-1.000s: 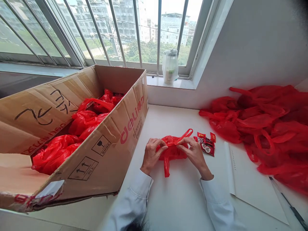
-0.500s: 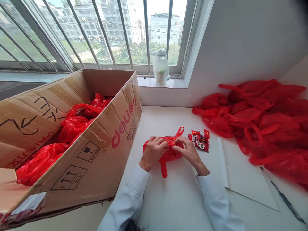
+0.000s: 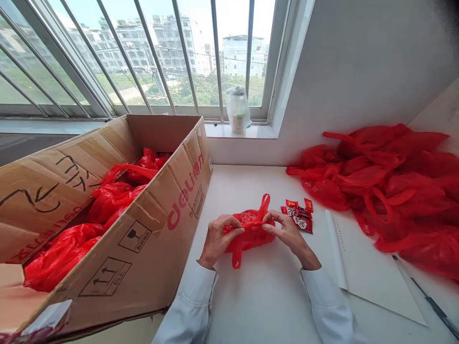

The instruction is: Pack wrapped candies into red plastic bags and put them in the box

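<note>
A red plastic bag [image 3: 251, 241] lies on the white table in front of me, its top gathered and one handle loop sticking up, another hanging toward me. My left hand [image 3: 219, 237] pinches the bag's left side between thumb and fingertips. On the other side my right hand [image 3: 287, 232] pinches the bag's gathered top in the same way. What the bag contains is hidden. Just beyond my right hand, several small red and dark candy-like packets [image 3: 301, 217] lie in a cluster, partly covered by the hand.
To the left stands an open cardboard box [image 3: 154, 253] with several filled red bags [image 3: 111, 198] inside. A heap of red bags [image 3: 394, 177] covers the right back. Nearer lie a white notebook [image 3: 376, 267] and a craft knife or pen [image 3: 430, 301]. A wrapped jar [image 3: 237, 112] stands on the windowsill.
My hands have moved apart, drawing the bag's top sideways between them. The view has tilted slightly upward.
</note>
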`<state>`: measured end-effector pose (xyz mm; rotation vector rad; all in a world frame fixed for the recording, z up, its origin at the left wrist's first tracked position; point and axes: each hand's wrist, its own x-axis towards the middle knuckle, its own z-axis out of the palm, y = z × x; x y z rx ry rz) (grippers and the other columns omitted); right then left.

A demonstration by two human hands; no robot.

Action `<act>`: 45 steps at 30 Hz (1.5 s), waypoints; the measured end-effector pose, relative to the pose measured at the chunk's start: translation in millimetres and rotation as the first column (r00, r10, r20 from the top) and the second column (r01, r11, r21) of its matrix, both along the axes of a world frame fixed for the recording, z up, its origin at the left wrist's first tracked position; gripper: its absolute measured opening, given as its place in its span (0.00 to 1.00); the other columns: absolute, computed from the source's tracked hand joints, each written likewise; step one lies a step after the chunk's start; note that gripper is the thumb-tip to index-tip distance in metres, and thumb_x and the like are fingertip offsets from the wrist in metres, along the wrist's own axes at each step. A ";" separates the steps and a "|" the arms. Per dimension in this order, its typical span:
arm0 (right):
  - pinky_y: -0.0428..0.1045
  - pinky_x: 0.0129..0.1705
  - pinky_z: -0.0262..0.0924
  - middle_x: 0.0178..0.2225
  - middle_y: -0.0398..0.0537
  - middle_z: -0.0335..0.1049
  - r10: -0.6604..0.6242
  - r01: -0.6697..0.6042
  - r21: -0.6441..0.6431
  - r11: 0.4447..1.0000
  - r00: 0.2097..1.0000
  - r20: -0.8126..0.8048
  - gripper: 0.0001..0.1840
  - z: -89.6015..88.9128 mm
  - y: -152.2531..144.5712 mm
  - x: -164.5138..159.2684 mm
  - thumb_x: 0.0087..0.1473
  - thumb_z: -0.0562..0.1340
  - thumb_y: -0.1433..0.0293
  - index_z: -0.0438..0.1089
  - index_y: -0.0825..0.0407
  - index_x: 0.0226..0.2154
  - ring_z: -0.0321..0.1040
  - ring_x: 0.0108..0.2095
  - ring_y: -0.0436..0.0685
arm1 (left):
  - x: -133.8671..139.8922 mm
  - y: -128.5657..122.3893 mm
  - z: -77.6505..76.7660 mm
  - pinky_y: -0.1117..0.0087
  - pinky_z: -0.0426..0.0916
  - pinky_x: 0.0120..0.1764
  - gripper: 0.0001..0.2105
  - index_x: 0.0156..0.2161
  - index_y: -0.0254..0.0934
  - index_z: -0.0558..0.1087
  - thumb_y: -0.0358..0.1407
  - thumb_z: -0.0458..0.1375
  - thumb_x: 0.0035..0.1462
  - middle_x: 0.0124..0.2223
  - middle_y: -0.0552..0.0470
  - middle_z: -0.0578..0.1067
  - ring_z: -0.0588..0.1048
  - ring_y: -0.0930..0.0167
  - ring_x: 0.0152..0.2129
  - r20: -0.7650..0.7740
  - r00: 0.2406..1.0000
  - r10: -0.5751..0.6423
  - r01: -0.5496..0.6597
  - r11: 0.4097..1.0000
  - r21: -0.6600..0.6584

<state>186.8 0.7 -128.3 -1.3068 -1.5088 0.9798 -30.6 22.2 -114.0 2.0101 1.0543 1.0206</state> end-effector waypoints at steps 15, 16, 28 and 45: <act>0.52 0.43 0.56 0.34 0.41 0.74 0.113 -0.129 0.039 0.991 0.955 0.274 0.07 17.9 1.1 -12.1 0.55 0.59 0.64 0.72 0.46 0.30 0.63 0.40 0.58 | 12.5 -4.8 4.3 0.69 0.63 0.37 0.14 0.43 0.45 0.75 0.25 0.53 0.58 0.41 0.54 0.75 0.71 0.71 0.33 -0.155 0.982 -0.113 0.124 0.990 0.064; 0.52 0.43 0.55 0.33 0.41 0.74 0.106 -0.118 0.032 0.992 0.960 0.258 0.07 18.4 1.1 -12.7 0.54 0.59 0.64 0.72 0.47 0.29 0.63 0.40 0.58 | 13.3 -3.9 5.0 0.70 0.63 0.35 0.12 0.40 0.44 0.75 0.25 0.53 0.57 0.38 0.54 0.75 0.71 0.71 0.32 -0.152 0.982 -0.110 0.120 0.991 0.058; 0.46 0.31 0.52 0.23 0.39 0.64 -0.082 0.013 -0.193 0.981 0.933 -0.351 0.12 -17.2 15.1 -15.2 0.45 0.65 0.62 0.65 0.52 0.22 0.57 0.27 0.50 | -2.3 5.5 -4.8 0.72 0.69 0.31 0.05 0.30 0.34 0.75 0.34 0.61 0.55 0.28 0.52 0.77 0.75 0.70 0.26 0.125 0.992 0.030 -0.008 0.985 -0.173; 0.49 0.37 0.55 0.28 0.44 0.72 0.126 -0.128 0.023 0.991 0.990 0.067 0.12 28.1 33.3 -14.9 0.52 0.62 0.60 0.74 0.51 0.27 0.64 0.33 0.54 | 1.2 19.2 26.0 0.72 0.64 0.37 0.01 0.31 0.38 0.75 0.30 0.62 0.51 0.31 0.56 0.76 0.73 0.72 0.30 0.052 0.998 -0.033 0.040 0.990 -0.133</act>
